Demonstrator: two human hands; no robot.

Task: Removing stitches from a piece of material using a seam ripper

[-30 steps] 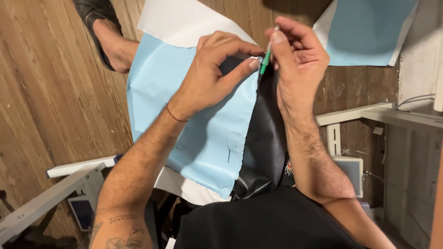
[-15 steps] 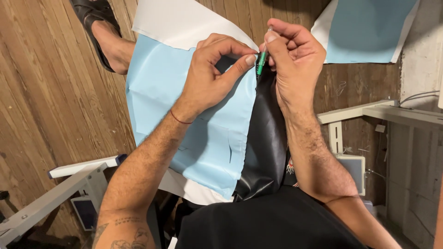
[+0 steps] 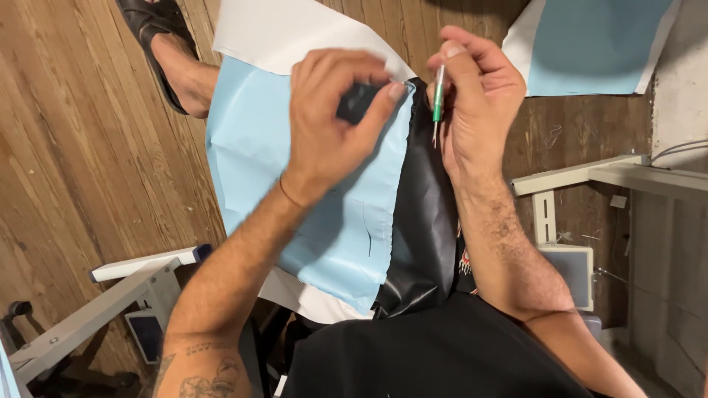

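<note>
Your right hand (image 3: 479,96) now holds green-handled seam ripper (image 3: 438,94) upright, tip down; left hand (image 3: 332,121) pinches black-and-blue fabric seam (image 3: 402,184) just beside it.

A light blue sheet (image 3: 295,184) with white backing hung draped, creased, joined along its right edge to black fabric (image 3: 424,221). A slim green-handled pick (image 3: 438,103) stood nearly upright, tip down, at that seam.

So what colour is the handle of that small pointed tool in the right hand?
Green, on the thin pointed tool pinched in the right hand; head view.
</note>
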